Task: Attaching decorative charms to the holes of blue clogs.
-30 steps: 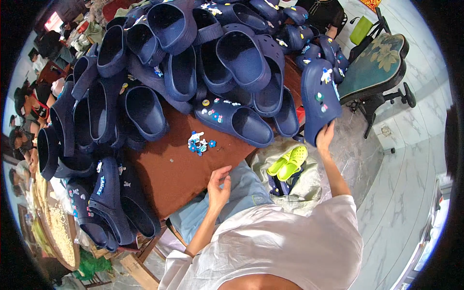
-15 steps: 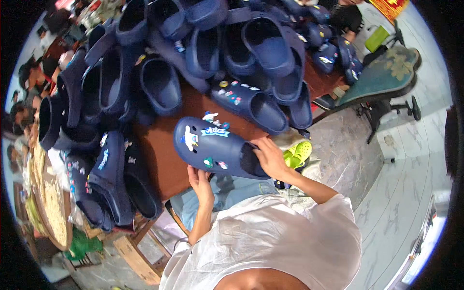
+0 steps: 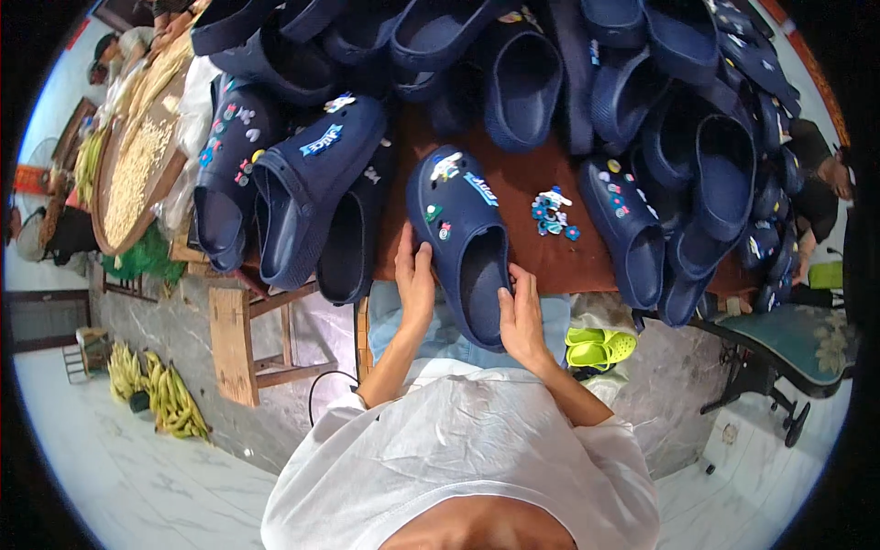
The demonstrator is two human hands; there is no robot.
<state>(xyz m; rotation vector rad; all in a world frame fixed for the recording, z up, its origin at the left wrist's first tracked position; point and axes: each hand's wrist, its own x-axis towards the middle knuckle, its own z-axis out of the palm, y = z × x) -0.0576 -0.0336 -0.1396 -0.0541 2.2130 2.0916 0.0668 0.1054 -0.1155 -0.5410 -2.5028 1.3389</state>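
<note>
In front of me a navy blue clog (image 3: 456, 215) with colourful charms on its upper points its toe away, its heel opening toward me. My left hand (image 3: 416, 282) supports its left side, thumb against the edge. At the heel's right side my right hand (image 3: 523, 318) grips the rim, thumb up. Several small charms (image 3: 554, 216), white and blue, lie in a cluster on the brown table (image 3: 532, 174) right of the clog. Another charm-decorated clog (image 3: 625, 229) rests farther right, and a tilted decorated clog (image 3: 321, 156) leans on others at the left.
Stacked navy clogs (image 3: 522, 87) crowd the table's far side and both ends. Lime green clogs (image 3: 600, 347) are below the table's front edge. A wooden stool (image 3: 236, 344) stands at the left, a dark green chair (image 3: 788, 339) at the right. Other people are at the far edges.
The clog has turned from lying sideways to toe-away, and my right hand has shifted along its heel. The view has swung left, showing the loose charms beside the clog.
</note>
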